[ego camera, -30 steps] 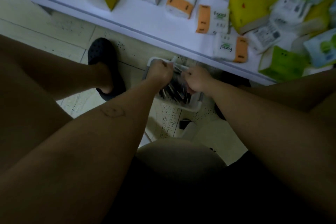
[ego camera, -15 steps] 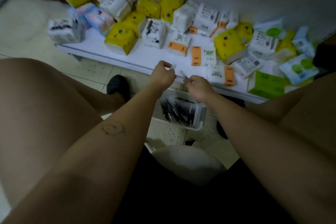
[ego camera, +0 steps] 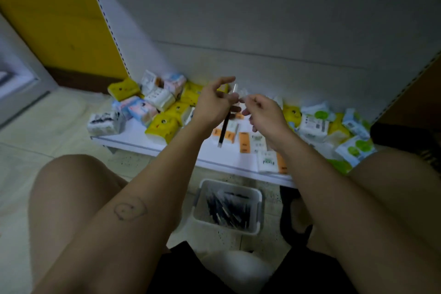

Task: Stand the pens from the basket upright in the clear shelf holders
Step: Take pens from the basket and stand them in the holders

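Pen gripped in L hand; R hand beside its top.

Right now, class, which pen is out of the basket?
The dark pen gripped in the left hand, over the shelf; the other pens lie in the basket.

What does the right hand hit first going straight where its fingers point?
The right hand likely meets the slim black pen gripped by the left hand, near its clear top; depth unclear.

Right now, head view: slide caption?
Left hand holds a black pen over the shelf, right hand beside its top; pen basket on the floor.
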`<state>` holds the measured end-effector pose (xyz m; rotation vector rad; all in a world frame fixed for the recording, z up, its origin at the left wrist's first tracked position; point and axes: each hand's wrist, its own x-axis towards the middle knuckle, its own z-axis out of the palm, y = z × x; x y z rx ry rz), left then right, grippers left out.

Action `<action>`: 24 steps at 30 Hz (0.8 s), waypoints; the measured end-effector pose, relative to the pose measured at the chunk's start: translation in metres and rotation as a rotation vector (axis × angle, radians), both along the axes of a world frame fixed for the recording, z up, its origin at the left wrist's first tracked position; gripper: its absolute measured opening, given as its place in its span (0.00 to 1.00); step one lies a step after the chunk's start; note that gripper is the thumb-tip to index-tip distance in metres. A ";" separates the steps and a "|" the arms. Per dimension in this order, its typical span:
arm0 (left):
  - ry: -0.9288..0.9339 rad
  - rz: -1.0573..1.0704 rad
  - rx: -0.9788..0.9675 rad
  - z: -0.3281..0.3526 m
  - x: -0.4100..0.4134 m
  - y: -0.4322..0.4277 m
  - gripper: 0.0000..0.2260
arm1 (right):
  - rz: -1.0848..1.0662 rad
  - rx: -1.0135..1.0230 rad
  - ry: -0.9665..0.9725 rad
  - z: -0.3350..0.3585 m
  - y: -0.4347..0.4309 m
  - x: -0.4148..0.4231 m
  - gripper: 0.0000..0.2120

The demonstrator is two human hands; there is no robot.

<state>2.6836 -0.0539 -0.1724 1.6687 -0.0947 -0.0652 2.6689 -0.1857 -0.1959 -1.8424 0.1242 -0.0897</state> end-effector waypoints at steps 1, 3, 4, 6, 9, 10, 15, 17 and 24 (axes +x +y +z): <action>-0.038 -0.009 0.010 0.010 -0.001 -0.002 0.14 | -0.007 0.018 -0.035 0.011 -0.002 -0.001 0.12; -0.129 -0.014 0.061 0.031 -0.004 -0.007 0.13 | -0.022 0.075 -0.092 0.031 -0.007 -0.004 0.13; -0.173 -0.016 0.078 0.041 -0.005 -0.010 0.13 | -0.028 0.114 -0.120 0.042 -0.009 -0.006 0.12; -0.239 -0.030 0.073 0.062 -0.009 -0.016 0.14 | -0.041 0.171 -0.183 0.064 -0.015 -0.011 0.10; -0.330 -0.055 0.051 0.093 -0.015 -0.027 0.13 | -0.076 0.178 -0.294 0.098 -0.026 -0.020 0.05; -0.356 -0.068 0.043 0.103 -0.018 -0.031 0.12 | -0.091 0.165 -0.341 0.110 -0.031 -0.023 0.04; -0.485 -0.098 0.056 0.162 -0.032 -0.053 0.11 | -0.146 0.034 -0.562 0.172 -0.054 -0.043 0.00; -0.549 -0.111 0.066 0.187 -0.038 -0.061 0.11 | -0.143 0.013 -0.620 0.197 -0.062 -0.052 0.02; -0.721 -0.160 0.084 0.268 -0.047 -0.087 0.14 | -0.186 -0.111 -0.799 0.275 -0.099 -0.072 0.18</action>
